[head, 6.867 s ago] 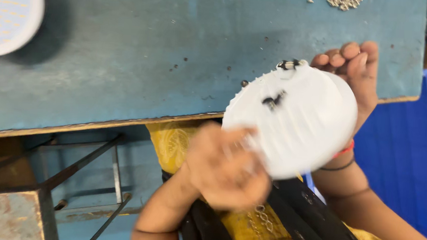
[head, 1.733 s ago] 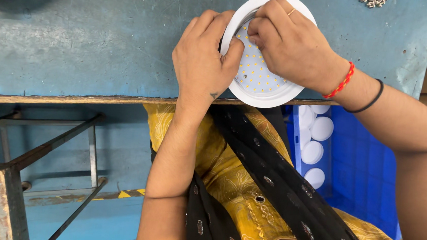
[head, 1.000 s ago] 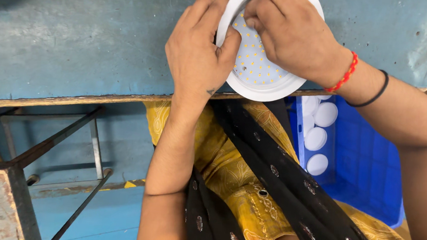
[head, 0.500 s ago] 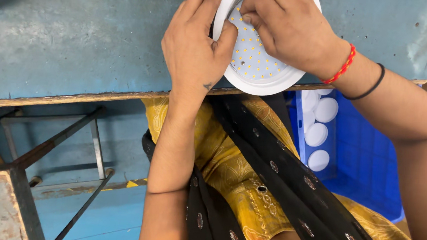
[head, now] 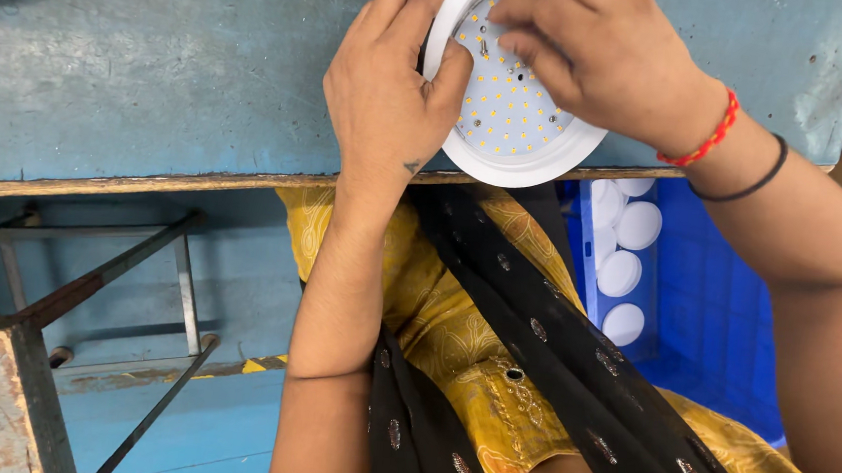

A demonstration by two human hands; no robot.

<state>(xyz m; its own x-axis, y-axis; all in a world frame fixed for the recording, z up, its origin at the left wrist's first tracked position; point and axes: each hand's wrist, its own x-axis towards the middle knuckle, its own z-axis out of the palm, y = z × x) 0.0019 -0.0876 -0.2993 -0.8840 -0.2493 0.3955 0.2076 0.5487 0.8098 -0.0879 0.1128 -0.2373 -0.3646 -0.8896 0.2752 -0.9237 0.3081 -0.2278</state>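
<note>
- the round white lamp (head: 508, 124) is lying face up on the blue counter (head: 157, 60), at its near edge, with part of its rim hanging a little past that edge.
- the face of the lamp is showing a white disc dotted with many small yellow lights.
- the left hand (head: 386, 96) is resting on the left side of the lamp, its grip closed on the rim with the thumb lying over the edge onto the face.
- the right hand (head: 601, 57) is covering the upper right part of the lamp, fingers bent down onto the disc; the grip is narrow, and whether it is pinching anything small cannot be told.
- a red thread band (head: 709, 138) and a thin black band (head: 740, 190) are sitting on the right wrist, to the right of the lamp.
- below and to the right of the lamp, a blue crate (head: 711, 326) is holding a row of round white covers (head: 626, 271).
- below the lamp, yellow patterned cloth (head: 453, 338) with a black scarf (head: 570, 365) is lying across the lap.
- far to the lower left of the lamp, a metal frame (head: 92, 283) is standing on the floor.
</note>
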